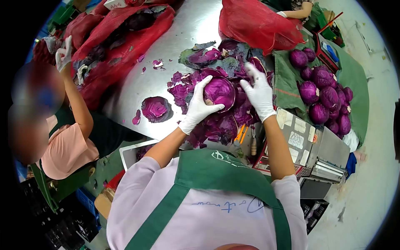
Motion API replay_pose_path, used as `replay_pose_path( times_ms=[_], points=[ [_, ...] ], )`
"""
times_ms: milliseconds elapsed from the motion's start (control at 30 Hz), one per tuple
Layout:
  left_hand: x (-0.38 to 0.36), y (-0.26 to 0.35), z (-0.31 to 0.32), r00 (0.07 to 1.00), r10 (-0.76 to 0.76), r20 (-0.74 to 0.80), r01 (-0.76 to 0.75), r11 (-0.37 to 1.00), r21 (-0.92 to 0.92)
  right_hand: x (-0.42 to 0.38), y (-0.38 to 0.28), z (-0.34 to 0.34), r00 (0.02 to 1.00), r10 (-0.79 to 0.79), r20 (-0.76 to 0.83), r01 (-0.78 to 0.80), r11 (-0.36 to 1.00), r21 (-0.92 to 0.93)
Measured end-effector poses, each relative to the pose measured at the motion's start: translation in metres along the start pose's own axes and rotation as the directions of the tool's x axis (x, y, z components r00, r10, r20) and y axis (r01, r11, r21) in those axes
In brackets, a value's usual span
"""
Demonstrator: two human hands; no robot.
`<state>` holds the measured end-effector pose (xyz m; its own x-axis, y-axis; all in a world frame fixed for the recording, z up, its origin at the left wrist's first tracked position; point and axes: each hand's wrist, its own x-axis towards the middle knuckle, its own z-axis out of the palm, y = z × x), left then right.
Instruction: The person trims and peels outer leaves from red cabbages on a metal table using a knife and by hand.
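Note:
My left hand [198, 106], in a white glove, curves its thumb and fingers around the side of a red cabbage [221, 92]. To the right of that cabbage, my gloved right hand [259, 92] is raised over the pile with its fingers apart and nothing in them. Loose purple leaves [181, 95] lie around and under the cabbage, with darker green-grey outer leaves [230, 66] beyond it. Near the table's front edge rest an orange-handled tool [241, 135] and a wooden-handled tool [253, 146].
Trimmed red cabbages [329, 98] are heaped on green sacking at the right. Red mesh sacks [260, 27] lie across the far side of the metal table [137, 89]. A scale-like metal box [296, 135] stands beside my right arm. At the left is another person [68, 146] wearing gloves.

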<state>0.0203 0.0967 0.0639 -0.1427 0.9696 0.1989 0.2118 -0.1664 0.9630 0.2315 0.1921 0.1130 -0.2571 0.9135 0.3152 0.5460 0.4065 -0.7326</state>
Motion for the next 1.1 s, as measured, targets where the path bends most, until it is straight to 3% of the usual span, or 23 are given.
replay_pose_path(
  times_ms=[67, 133, 167, 200, 233, 267, 333, 400, 467, 500, 600, 667, 833, 900, 1100],
  points=[
    [0.002, 0.004, 0.003, 0.984, -0.146, 0.103, 0.147, 0.989, -0.006, -0.006, -0.013, 0.004, 0.967, 0.048, 0.252, -0.067, 0.995, 0.07],
    [0.003, 0.009, 0.005, 0.915, -0.34, 0.217, 0.352, 0.936, -0.023, -0.01, -0.013, 0.018, 0.973, 0.006, 0.23, 0.0, 1.0, -0.023],
    [0.002, -0.005, 0.01, 0.977, -0.124, 0.172, 0.104, 0.987, 0.123, -0.009, -0.017, 0.022, 0.981, 0.021, 0.193, -0.008, 0.998, -0.069],
    [0.0, -0.016, 0.014, 0.982, 0.106, 0.158, -0.146, 0.952, 0.269, -0.007, -0.017, 0.027, 0.981, 0.028, 0.194, -0.015, 0.997, -0.07],
    [0.0, -0.016, 0.017, 0.973, 0.185, 0.138, -0.22, 0.927, 0.305, -0.003, -0.017, 0.031, 0.98, 0.09, 0.177, -0.067, 0.989, -0.131],
    [-0.003, -0.015, 0.02, 0.974, 0.183, 0.137, -0.217, 0.928, 0.304, 0.003, -0.016, 0.033, 0.976, 0.149, 0.156, -0.118, 0.974, -0.191],
    [-0.014, -0.01, 0.026, 0.998, -0.011, 0.059, -0.018, 0.881, 0.472, 0.014, -0.009, 0.038, 0.955, 0.244, 0.169, -0.156, 0.897, -0.415],
    [-0.029, -0.023, 0.038, 0.993, -0.08, -0.085, 0.1, 0.962, 0.255, 0.023, -0.003, 0.038, 0.905, 0.363, 0.223, -0.244, 0.871, -0.427],
    [-0.029, -0.029, 0.042, 0.995, 0.013, -0.104, 0.023, 0.942, 0.336, 0.019, 0.007, 0.04, 0.93, 0.344, 0.128, -0.268, 0.874, -0.406],
    [-0.026, -0.032, 0.043, 0.994, 0.009, -0.109, 0.028, 0.943, 0.333, 0.01, 0.018, 0.043, 0.983, 0.182, 0.039, -0.165, 0.951, -0.262],
    [-0.01, -0.018, 0.042, 0.987, -0.135, -0.086, 0.157, 0.922, 0.354, -0.011, -0.019, 0.018, 0.991, 0.108, 0.081, -0.088, 0.971, -0.22],
    [0.002, -0.017, 0.041, 0.98, -0.192, -0.055, 0.199, 0.92, 0.338, -0.026, -0.012, 0.01, 0.979, 0.065, 0.191, -0.025, 0.979, -0.204],
    [0.017, -0.012, 0.031, 0.989, -0.145, 0.016, 0.132, 0.936, 0.325, -0.055, -0.01, -0.003, 0.968, 0.074, 0.238, -0.006, 0.961, -0.277],
    [0.022, -0.014, 0.026, 0.975, -0.207, 0.083, 0.172, 0.935, 0.31, -0.068, -0.015, -0.009, 0.971, 0.071, 0.227, -0.001, 0.956, -0.294],
    [0.022, -0.008, 0.035, 0.97, -0.239, 0.045, 0.203, 0.896, 0.394, -0.089, -0.033, -0.026, 0.957, 0.143, 0.251, -0.029, 0.912, -0.409]
  ],
)
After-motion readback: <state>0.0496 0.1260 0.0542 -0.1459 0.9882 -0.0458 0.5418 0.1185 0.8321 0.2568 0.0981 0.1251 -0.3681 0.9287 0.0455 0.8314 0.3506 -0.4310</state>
